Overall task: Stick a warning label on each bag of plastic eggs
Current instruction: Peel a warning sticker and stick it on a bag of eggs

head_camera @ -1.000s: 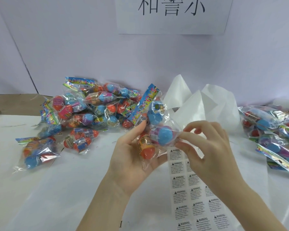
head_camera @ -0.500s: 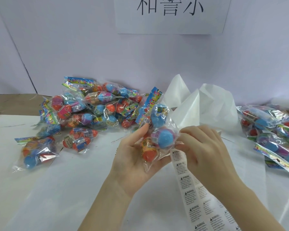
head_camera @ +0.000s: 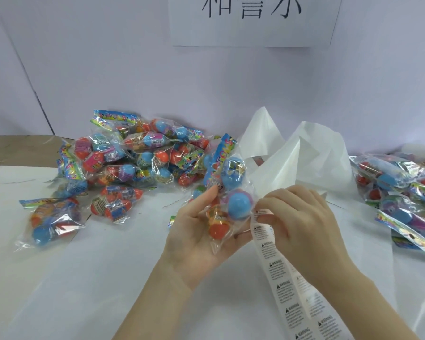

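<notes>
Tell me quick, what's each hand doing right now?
Left hand: fingers curled around the bag of plastic eggs, holding it up.
Right hand: fingers pinching the top of the warning label strip.

Bright, even, diffuse light, source not visible. Soft faint shadows under the hands (head_camera: pixel 250 229) on the white surface (head_camera: pixel 84 278). Specular glare on cellophane bags at 9 and 3 o'clock. Slight overall softness; mild wide-angle stretch at edges.

Head camera looks forward-down; close over table (head_camera: pixel 88 278).
</notes>
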Motion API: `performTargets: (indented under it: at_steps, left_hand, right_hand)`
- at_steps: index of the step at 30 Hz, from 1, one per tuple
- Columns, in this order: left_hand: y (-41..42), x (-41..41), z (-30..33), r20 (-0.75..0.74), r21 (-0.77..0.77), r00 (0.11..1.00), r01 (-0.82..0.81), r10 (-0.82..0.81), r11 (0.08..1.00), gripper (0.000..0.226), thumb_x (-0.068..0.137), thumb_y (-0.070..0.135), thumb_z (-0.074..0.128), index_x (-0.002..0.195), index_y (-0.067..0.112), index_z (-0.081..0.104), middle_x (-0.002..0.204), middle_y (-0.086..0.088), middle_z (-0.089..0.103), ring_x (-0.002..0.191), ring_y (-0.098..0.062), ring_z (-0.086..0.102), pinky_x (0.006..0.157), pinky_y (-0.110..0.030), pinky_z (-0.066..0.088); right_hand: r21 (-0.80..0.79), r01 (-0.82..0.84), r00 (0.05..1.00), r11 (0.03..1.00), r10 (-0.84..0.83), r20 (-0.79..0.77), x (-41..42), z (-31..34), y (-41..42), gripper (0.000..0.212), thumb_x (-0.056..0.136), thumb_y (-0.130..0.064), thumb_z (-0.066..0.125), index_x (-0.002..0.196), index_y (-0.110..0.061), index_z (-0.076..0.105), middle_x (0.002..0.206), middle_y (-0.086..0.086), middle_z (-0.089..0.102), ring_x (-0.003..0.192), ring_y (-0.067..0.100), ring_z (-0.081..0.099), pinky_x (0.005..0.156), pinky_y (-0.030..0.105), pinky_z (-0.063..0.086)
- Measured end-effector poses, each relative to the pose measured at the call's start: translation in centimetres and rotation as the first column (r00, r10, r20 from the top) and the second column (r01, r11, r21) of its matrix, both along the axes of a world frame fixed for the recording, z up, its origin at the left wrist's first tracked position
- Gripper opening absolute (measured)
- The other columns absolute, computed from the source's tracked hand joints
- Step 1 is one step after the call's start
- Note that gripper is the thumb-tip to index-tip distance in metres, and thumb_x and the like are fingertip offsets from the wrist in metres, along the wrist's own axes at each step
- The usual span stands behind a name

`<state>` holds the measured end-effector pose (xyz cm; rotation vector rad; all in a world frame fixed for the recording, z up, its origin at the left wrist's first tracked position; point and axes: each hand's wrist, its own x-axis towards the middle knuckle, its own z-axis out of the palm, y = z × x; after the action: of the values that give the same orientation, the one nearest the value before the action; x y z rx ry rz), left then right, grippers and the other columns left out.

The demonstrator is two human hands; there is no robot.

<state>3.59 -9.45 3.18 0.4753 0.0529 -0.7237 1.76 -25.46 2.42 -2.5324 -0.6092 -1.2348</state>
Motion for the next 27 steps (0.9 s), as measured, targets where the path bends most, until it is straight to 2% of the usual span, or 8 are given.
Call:
performTargets:
  at_steps: [2,4,6,14,16,19,23,27]
  left_hand:
    - [0.0,-0.2,0.0,0.011,-0.015,1.0,0.009,-0.009,1.0,0.036,0.077,0.024,0.058,0.096,-0.006,0.065,0.107,-0.014,0.049,0.118,-0.022,0.037,0.107,-0.035,0.025]
    - [0.0,0.1,-0.3,0.064,0.013,0.998,0.011,-0.011,1.0,0.044,0.079,0.026,0.058,0.111,-0.004,0.061,0.115,-0.015,0.05,0.12,-0.024,0.042,0.104,-0.036,0.032]
    - [0.0,0.4,-0.2,0.084,0.046,0.996,-0.019,0.015,0.999,0.051,0.08,0.028,0.058,0.122,-0.001,0.056,0.124,-0.018,0.05,0.125,-0.028,0.042,0.106,-0.04,0.031]
    - [0.1,0.3,-0.7,0.067,-0.02,0.997,0.03,-0.029,0.999,0.039,0.088,0.034,0.047,0.094,-0.002,0.062,0.109,-0.02,0.054,0.11,-0.028,0.049,0.107,-0.038,0.029]
    - [0.1,0.4,-0.8,0.072,-0.005,0.997,0.019,-0.019,1.0,0.039,0.086,0.033,0.05,0.103,-0.001,0.062,0.115,-0.02,0.055,0.114,-0.03,0.049,0.105,-0.04,0.035]
    - [0.1,0.6,-1.1,0.097,0.023,0.995,0.012,-0.014,1.0,0.044,0.079,0.029,0.059,0.115,0.005,0.059,0.116,-0.016,0.058,0.118,-0.029,0.049,0.107,-0.043,0.032]
    - [0.1,0.4,-1.1,0.158,0.047,0.987,0.026,-0.033,0.999,0.035,0.075,0.029,0.062,0.097,0.004,0.072,0.097,-0.012,0.07,0.094,-0.025,0.067,0.099,-0.041,0.04]
    - [0.1,0.5,-1.1,0.167,0.024,0.986,0.02,-0.024,1.0,0.035,0.074,0.029,0.064,0.098,0.005,0.073,0.098,-0.012,0.07,0.093,-0.025,0.067,0.098,-0.041,0.042]
  right_hand:
    - [0.008,0.002,1.0,1.0,-0.002,-0.009,0.0,-0.1,-0.1,0.017,0.064,0.002,0.067,0.073,-0.013,0.067,0.073,-0.003,0.065,0.069,0.019,0.05,0.062,0.031,0.035]
    - [0.014,0.009,1.0,1.0,-0.01,0.014,0.0,0.0,-0.1,0.019,0.063,0.004,0.067,0.072,-0.013,0.067,0.072,-0.003,0.064,0.069,0.02,0.049,0.061,0.031,0.035]
    - [0.036,0.002,1.0,0.999,-0.003,0.029,0.1,0.2,-0.1,0.017,0.065,0.003,0.067,0.072,-0.013,0.068,0.071,-0.003,0.065,0.068,0.02,0.05,0.061,0.03,0.035]
    - [0.05,0.005,1.0,0.999,-0.006,0.018,-0.3,0.5,-0.1,0.009,0.07,-0.006,0.063,0.068,-0.013,0.068,0.068,-0.003,0.064,0.062,0.025,0.056,0.062,0.031,0.036]
    - [0.045,0.005,1.0,0.999,-0.006,0.02,-0.3,0.6,-0.1,0.009,0.07,-0.004,0.065,0.068,-0.013,0.069,0.067,-0.002,0.064,0.06,0.025,0.056,0.061,0.031,0.036]
    - [0.041,0.009,1.0,0.999,-0.01,0.023,-0.4,0.5,-0.1,0.013,0.063,0.001,0.067,0.065,-0.012,0.068,0.066,0.0,0.064,0.06,0.026,0.058,0.061,0.031,0.035]
    - [0.029,-0.016,1.0,0.999,0.015,0.013,-0.3,0.4,-0.1,0.018,0.059,0.006,0.066,0.068,-0.01,0.069,0.068,0.001,0.066,0.063,0.026,0.058,0.061,0.032,0.036]
    - [0.044,-0.029,0.999,0.999,0.03,-0.028,-0.2,0.3,-0.4,0.029,0.062,0.013,0.069,0.082,-0.009,0.074,0.075,0.002,0.066,0.073,0.017,0.047,0.06,0.028,0.041]
